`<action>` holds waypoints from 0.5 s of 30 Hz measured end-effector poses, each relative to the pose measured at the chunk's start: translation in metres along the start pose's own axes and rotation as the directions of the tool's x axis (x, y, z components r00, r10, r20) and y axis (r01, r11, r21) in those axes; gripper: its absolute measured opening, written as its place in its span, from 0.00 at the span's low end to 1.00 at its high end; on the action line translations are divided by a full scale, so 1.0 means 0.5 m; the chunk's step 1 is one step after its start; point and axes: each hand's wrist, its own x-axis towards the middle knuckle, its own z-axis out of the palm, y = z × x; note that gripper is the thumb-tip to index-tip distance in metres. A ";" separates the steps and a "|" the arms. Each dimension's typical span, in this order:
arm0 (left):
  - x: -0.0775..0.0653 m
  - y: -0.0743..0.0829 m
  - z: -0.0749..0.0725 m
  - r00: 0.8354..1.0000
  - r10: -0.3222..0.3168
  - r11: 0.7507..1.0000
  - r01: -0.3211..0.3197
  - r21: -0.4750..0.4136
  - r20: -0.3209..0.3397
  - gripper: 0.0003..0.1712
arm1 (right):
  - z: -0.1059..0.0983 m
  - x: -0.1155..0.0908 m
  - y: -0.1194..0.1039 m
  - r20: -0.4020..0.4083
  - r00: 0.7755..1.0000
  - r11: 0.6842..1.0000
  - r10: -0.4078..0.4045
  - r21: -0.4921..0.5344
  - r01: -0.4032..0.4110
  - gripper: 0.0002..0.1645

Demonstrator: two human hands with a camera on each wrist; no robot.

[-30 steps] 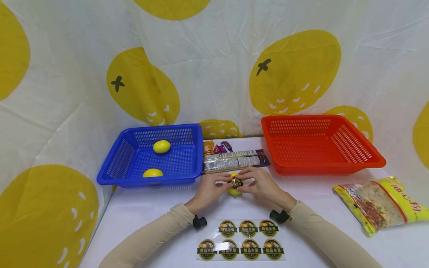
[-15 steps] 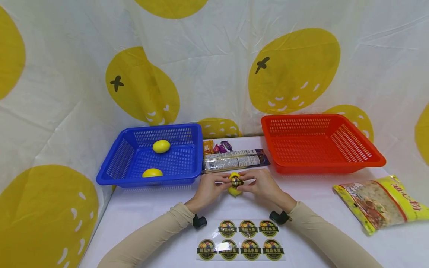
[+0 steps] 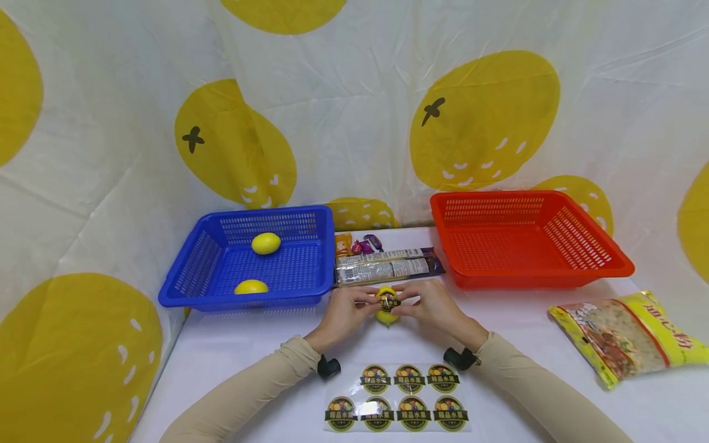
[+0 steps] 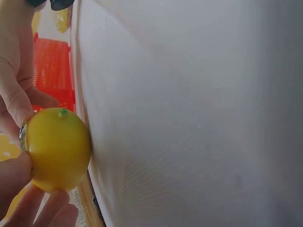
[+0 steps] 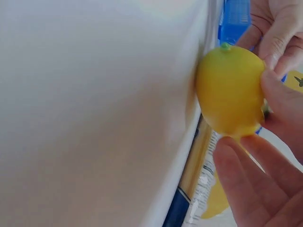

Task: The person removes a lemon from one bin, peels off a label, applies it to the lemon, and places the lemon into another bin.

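Observation:
A yellow lemon (image 3: 387, 318) with a greenish tip stands on the table between both hands in the head view. On its upper side is a round black-and-gold sticker (image 3: 389, 301). From the left, my left hand (image 3: 344, 309) grips the fruit, its thumb on the sticker's edge. Opposite it, my right hand (image 3: 435, 306) grips the right side, thumb likewise at the sticker. Both wrist views show fingertips around the lemon (image 4: 59, 149), and the sticker appears there only edge-on. Nearer the body lies a clear sheet (image 3: 397, 397) bearing several matching stickers.
At the back left, a blue basket (image 3: 246, 301) contains two lemons (image 3: 266, 243). A red basket (image 3: 532, 274) stands at the back right. Between them lie long flat packets (image 3: 388, 269) and small wrapped sweets (image 3: 360, 246). A yellow food bag (image 3: 626, 335) rests at the right.
My fingers have shifted slightly on the lemon, and more of its yellow upper end and the sticker face shows. Both hands keep their hold; the baskets and sheet stay put.

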 end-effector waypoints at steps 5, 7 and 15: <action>-0.001 0.002 -0.002 1.000 0.010 1.000 -0.010 0.007 -0.009 0.07 | -0.009 0.002 0.003 0.022 0.999 1.000 -0.026 -0.004 0.026 0.08; -0.001 0.002 -0.002 1.000 0.008 1.000 -0.008 0.003 -0.007 0.07 | -0.009 0.004 0.004 0.026 0.999 1.000 -0.019 0.005 0.019 0.07; -0.002 0.006 -0.005 1.000 0.004 1.000 -0.004 0.007 0.010 0.06 | -0.006 0.012 0.006 0.021 0.999 0.996 0.043 0.081 -0.045 0.04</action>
